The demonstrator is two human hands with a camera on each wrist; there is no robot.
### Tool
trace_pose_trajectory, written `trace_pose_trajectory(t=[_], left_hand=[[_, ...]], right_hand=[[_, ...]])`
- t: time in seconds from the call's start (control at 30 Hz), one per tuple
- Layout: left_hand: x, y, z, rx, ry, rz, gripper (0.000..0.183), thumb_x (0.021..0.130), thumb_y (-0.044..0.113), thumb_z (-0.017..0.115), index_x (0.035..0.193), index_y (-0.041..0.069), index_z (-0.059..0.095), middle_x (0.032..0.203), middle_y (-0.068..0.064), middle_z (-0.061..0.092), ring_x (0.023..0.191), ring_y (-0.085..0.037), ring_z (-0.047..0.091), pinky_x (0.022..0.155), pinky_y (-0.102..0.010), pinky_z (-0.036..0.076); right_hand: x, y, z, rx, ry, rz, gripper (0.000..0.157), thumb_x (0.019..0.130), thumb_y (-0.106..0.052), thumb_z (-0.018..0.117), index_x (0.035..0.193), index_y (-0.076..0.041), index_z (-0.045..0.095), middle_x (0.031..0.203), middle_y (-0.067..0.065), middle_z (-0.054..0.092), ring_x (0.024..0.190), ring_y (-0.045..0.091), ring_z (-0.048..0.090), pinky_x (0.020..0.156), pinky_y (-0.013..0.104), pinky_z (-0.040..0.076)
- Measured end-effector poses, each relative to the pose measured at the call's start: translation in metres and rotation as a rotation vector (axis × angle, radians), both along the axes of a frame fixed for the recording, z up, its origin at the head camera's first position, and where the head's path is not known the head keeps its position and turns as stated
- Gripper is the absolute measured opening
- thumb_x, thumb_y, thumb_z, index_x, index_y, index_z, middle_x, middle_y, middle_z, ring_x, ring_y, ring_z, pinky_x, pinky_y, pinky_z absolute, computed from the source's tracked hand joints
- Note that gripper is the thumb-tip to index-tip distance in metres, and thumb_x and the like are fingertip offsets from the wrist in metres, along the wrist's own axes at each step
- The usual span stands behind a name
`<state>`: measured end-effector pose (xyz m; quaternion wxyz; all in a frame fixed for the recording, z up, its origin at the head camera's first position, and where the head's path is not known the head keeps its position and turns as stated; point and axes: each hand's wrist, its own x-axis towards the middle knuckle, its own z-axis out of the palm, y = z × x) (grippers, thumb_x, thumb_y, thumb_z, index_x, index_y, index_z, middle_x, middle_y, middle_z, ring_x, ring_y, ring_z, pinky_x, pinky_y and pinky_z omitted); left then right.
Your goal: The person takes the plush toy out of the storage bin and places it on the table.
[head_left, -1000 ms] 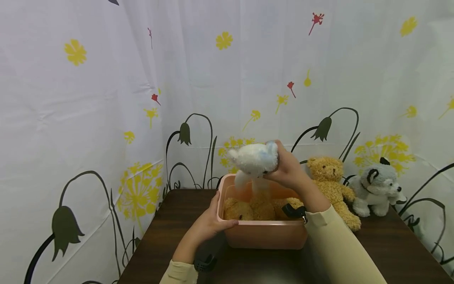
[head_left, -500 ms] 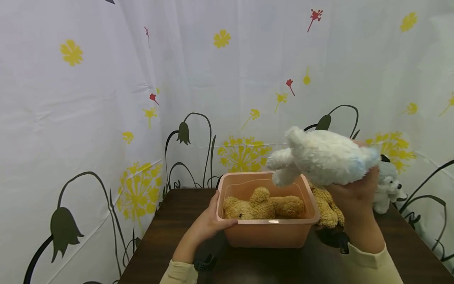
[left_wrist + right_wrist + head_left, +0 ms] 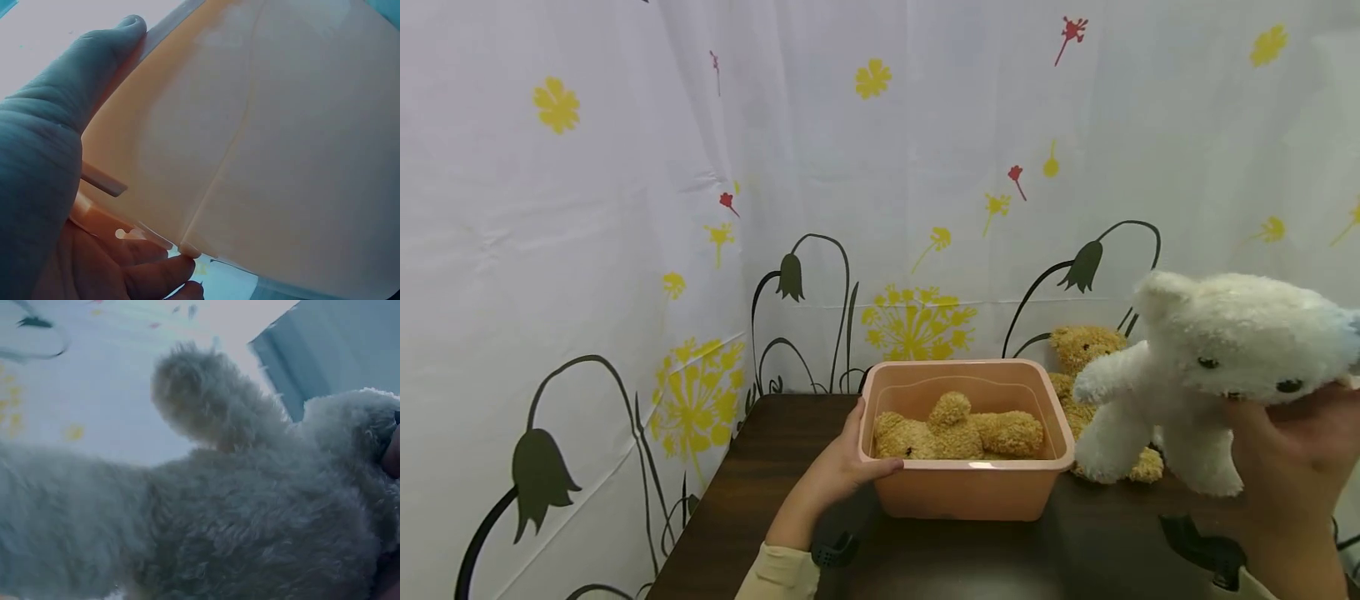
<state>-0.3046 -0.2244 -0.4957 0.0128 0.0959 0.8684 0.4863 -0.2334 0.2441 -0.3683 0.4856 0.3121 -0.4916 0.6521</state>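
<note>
My left hand [image 3: 842,467] grips the left end of a pink plastic bin [image 3: 962,493]; in the left wrist view the thumb lies along one rim and the fingers reach under another. Inside the bin a golden teddy bear [image 3: 1000,433] lies on its side. Off to the right, my right hand [image 3: 1296,467] holds a white stuffed animal [image 3: 1195,375] by its head, in the air above the table, its legs hanging down. White fur [image 3: 250,512] fills most of the right wrist view, where only bits of fingers show at the right edge.
A second golden teddy bear [image 3: 1082,343] sits behind the bin's right side, partly hidden by the white stuffed animal. The dark wooden table [image 3: 752,467] runs under the bin. A patterned white curtain [image 3: 940,167] hangs right behind the table.
My right hand has lifted the white stuffed animal out of the bin and carried it right, now in front of where the grey-and-white stuffed dog was visible. My left hand stays on the bin.
</note>
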Motion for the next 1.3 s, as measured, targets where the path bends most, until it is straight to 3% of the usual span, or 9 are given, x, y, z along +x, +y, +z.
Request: trace_pose_trajectory(t=[0.1,0.3,0.47,0.57,0.73,0.87,0.97,1.2,1.3], left_hand=[[0.000,0.000,0.000,-0.011,0.000,-0.001,0.138,0.082,0.056,0.092,0.178,0.020,-0.001,0.178,-0.024,0.027,0.154,-0.041,0.047,0.119,-0.064,0.045],[0.001,0.000,0.000,-0.032,0.007,0.005,0.136,0.084,0.056,0.091,0.178,0.020,0.000,0.178,-0.025,0.028,0.154,-0.043,0.047,0.118,-0.066,0.045],[0.004,-0.001,0.001,-0.035,-0.008,0.012,0.137,0.082,0.057,0.092,0.178,0.021,0.001,0.179,-0.024,0.026,0.155,-0.043,0.046,0.119,-0.065,0.044],[0.004,-0.001,0.000,-0.025,-0.001,0.001,0.137,0.083,0.057,0.092,0.178,0.020,0.000,0.178,-0.026,0.027,0.153,-0.043,0.048,0.118,-0.065,0.045],[0.001,-0.001,-0.001,-0.017,0.010,0.008,0.138,0.083,0.057,0.092,0.178,0.020,0.000,0.177,-0.025,0.028,0.153,-0.041,0.048,0.119,-0.064,0.045],[0.000,0.001,-0.001,-0.010,-0.001,0.011,0.138,0.082,0.059,0.092,0.178,0.022,0.000,0.178,-0.024,0.028,0.154,-0.040,0.048,0.120,-0.064,0.044],[0.000,0.002,-0.001,-0.009,-0.010,0.005,0.139,0.082,0.059,0.092,0.178,0.021,0.000,0.178,-0.024,0.028,0.153,-0.040,0.048,0.119,-0.064,0.046],[-0.001,0.001,0.002,-0.013,-0.012,0.011,0.135,0.085,0.053,0.092,0.178,0.021,-0.001,0.177,-0.026,0.028,0.153,-0.043,0.049,0.118,-0.065,0.046],[-0.002,0.001,0.003,-0.017,-0.012,0.012,0.135,0.085,0.052,0.092,0.178,0.020,-0.001,0.177,-0.026,0.028,0.153,-0.043,0.048,0.118,-0.065,0.046]], right_hand=[[-0.013,0.015,-0.008,-0.010,-0.123,0.048,0.111,0.082,0.030,0.053,0.171,-0.017,0.009,0.151,0.029,0.047,0.131,0.037,0.053,0.106,0.030,0.048],[-0.040,0.039,-0.046,0.160,-0.629,-0.317,0.115,0.087,0.016,0.063,0.173,-0.037,0.007,0.146,0.005,0.045,0.119,0.015,0.055,0.088,0.012,0.047],[-0.058,0.061,-0.077,0.524,-0.840,-0.403,0.104,0.100,-0.008,0.069,0.176,-0.039,0.005,0.159,0.032,0.037,0.124,0.036,0.053,0.076,0.021,0.046],[-0.064,0.071,-0.083,0.661,-0.881,-0.372,0.094,0.105,-0.017,0.065,0.177,-0.031,0.007,0.162,0.045,0.030,0.124,0.058,0.048,0.072,0.027,0.044],[-0.072,0.085,-0.091,0.728,-0.967,-0.248,0.086,0.112,-0.021,0.057,0.177,-0.020,0.001,0.162,0.049,0.021,0.127,0.065,0.045,0.069,0.019,0.044],[-0.076,0.095,-0.102,0.770,-1.035,-0.118,0.084,0.115,-0.026,0.056,0.177,-0.021,-0.001,0.172,0.045,0.001,0.142,0.072,0.030,0.091,0.051,0.053],[-0.079,0.098,-0.112,0.807,-1.078,-0.037,0.086,0.115,-0.030,0.057,0.177,-0.019,-0.002,0.175,0.040,-0.007,0.149,0.073,0.018,0.101,0.078,0.038],[-0.097,0.098,-0.138,0.927,-1.204,0.071,0.094,0.115,-0.039,0.057,0.175,-0.008,-0.008,0.171,0.047,-0.002,0.149,0.075,0.017,0.103,0.077,0.045],[-0.101,0.098,-0.146,0.955,-1.245,0.086,0.096,0.115,-0.044,0.055,0.175,-0.009,-0.011,0.171,0.047,-0.009,0.149,0.078,0.008,0.106,0.084,0.038]])
